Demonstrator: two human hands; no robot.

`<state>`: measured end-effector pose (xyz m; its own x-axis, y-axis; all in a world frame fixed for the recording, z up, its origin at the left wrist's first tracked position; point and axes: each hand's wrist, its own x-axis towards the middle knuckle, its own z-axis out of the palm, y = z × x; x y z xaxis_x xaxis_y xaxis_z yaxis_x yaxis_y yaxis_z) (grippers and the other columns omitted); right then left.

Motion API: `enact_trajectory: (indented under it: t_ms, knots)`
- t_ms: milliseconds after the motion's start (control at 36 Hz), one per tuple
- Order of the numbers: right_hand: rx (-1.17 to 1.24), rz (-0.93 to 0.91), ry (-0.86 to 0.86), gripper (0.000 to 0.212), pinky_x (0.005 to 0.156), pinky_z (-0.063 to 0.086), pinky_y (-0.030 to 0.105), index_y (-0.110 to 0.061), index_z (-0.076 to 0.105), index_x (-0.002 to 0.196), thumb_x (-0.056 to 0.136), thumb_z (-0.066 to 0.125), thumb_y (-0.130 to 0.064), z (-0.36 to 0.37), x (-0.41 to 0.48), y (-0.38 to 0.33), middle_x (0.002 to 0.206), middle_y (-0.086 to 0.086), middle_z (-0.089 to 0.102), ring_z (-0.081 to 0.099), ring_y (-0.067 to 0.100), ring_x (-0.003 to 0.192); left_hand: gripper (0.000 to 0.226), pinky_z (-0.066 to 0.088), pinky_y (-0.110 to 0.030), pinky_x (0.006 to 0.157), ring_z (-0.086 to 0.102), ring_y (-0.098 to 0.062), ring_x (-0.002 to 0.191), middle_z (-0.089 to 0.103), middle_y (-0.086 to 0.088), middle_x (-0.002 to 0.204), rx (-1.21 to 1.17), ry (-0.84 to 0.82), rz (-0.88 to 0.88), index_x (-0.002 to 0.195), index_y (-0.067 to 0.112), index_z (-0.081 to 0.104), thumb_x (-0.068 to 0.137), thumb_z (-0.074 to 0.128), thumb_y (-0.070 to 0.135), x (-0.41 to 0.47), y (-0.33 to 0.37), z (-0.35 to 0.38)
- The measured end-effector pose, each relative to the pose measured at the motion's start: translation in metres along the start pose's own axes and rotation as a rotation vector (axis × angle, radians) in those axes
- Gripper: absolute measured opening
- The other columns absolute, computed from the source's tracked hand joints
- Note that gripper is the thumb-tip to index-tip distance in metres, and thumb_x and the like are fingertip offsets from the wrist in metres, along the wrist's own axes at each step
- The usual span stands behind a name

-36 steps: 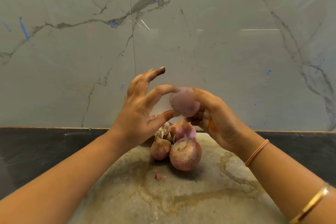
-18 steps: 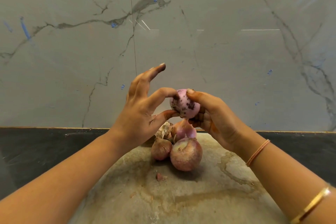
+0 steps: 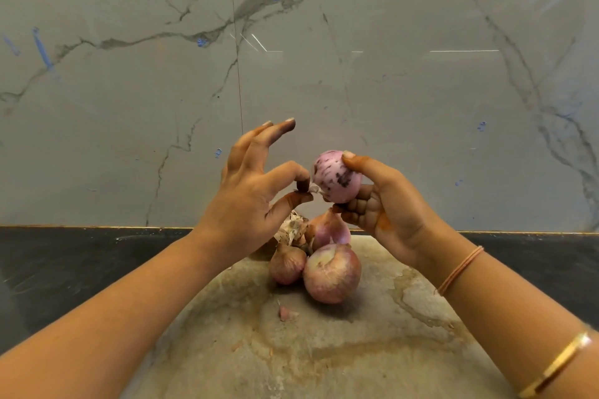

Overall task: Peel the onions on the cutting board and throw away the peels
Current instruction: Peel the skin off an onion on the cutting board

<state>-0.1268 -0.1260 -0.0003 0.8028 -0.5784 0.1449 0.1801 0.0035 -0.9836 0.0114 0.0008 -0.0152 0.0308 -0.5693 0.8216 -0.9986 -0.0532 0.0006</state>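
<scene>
A round pale-pink, dark-specked onion [image 3: 337,176], gripped above the stained beige cutting board [image 3: 324,350] by the right hand [image 3: 385,207] with curled fingers, is judged nearly bare, a papery white shred [image 3: 313,188] at its side being pinched by the left hand [image 3: 252,201], while three brownish-pink onions [image 3: 332,272] and dry peels [image 3: 291,228] are left on the board.

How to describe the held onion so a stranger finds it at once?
Above the stone cutting board, the right hand holds one onion aloft; the left hand pinches its peel. Unlike the brownish onions lying below, it is pale pink with dark specks.
</scene>
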Motion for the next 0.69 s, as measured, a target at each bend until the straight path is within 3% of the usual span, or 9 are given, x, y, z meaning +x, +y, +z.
enact_trajectory:
  t_ms: [83,222,278,417,500,583,694]
  knots:
    - [0.139,0.03,0.039,0.035,0.06,0.048,0.026,-0.012,0.059,0.11,0.091,0.053,-0.04,-0.002,0.0,-0.003,0.097,0.021,0.066,0.058,0.02,0.068,0.012,0.016,-0.04,0.105,0.013,-0.024,0.139,0.029,-0.005,0.149,0.024,-0.049,-0.04,0.091,0.038,0.049,0.086,0.045,0.047,-0.002,0.0,0.001]
    - [0.265,0.047,0.054,0.024,0.061,0.048,0.027,-0.013,0.056,0.104,0.091,0.052,-0.033,-0.005,-0.001,-0.005,0.103,0.024,0.063,0.059,0.024,0.072,0.014,0.019,-0.043,0.103,0.013,-0.02,0.137,0.032,-0.005,0.149,0.043,-0.06,-0.13,0.095,0.038,0.047,0.083,0.048,0.044,-0.003,-0.001,0.002]
    - [0.283,0.051,0.047,0.025,0.06,0.049,0.027,-0.013,0.055,0.108,0.091,0.051,-0.031,-0.005,0.0,-0.004,0.1,0.021,0.062,0.06,0.025,0.072,0.024,0.017,-0.041,0.103,0.011,-0.015,0.137,0.029,-0.002,0.151,0.024,-0.074,-0.18,0.099,0.041,0.045,0.077,0.052,0.038,-0.003,0.0,0.002]
    - [0.28,0.038,0.009,0.029,0.056,0.049,0.025,-0.012,0.055,0.114,0.091,0.05,-0.029,-0.003,0.0,-0.003,0.097,0.018,0.059,0.06,0.024,0.071,0.051,0.015,-0.037,0.103,0.009,-0.007,0.135,0.025,0.006,0.15,0.001,-0.089,-0.225,0.12,0.038,0.047,0.07,0.048,0.043,-0.004,0.003,0.001]
    - [0.183,-0.004,0.011,0.028,0.058,0.047,0.024,-0.012,0.054,0.115,0.092,0.05,-0.028,-0.002,0.001,-0.002,0.096,0.015,0.058,0.057,0.022,0.076,0.059,0.016,-0.036,0.102,0.013,-0.008,0.134,0.031,0.007,0.146,0.004,-0.051,-0.231,0.124,0.034,0.049,0.069,0.041,0.053,-0.003,0.003,0.0]
    - [-0.079,-0.131,0.026,0.017,0.062,0.045,0.024,-0.021,0.054,0.109,0.093,0.053,-0.027,-0.002,0.003,0.002,0.106,0.01,0.058,0.056,0.021,0.084,0.058,0.016,-0.031,0.104,0.019,-0.011,0.133,0.042,0.006,0.139,0.007,-0.003,-0.235,0.123,0.028,0.052,0.07,0.039,0.048,-0.002,0.003,-0.001]
    - [-0.362,-0.312,-0.013,0.027,0.058,0.049,0.011,-0.026,0.051,0.114,0.09,0.062,-0.02,0.001,0.0,0.005,0.1,0.0,0.06,0.059,0.012,0.085,0.053,0.02,-0.028,0.105,0.026,-0.013,0.132,0.047,0.016,0.123,-0.018,0.04,-0.233,0.119,0.023,0.057,0.074,0.038,0.044,-0.001,0.003,-0.002]
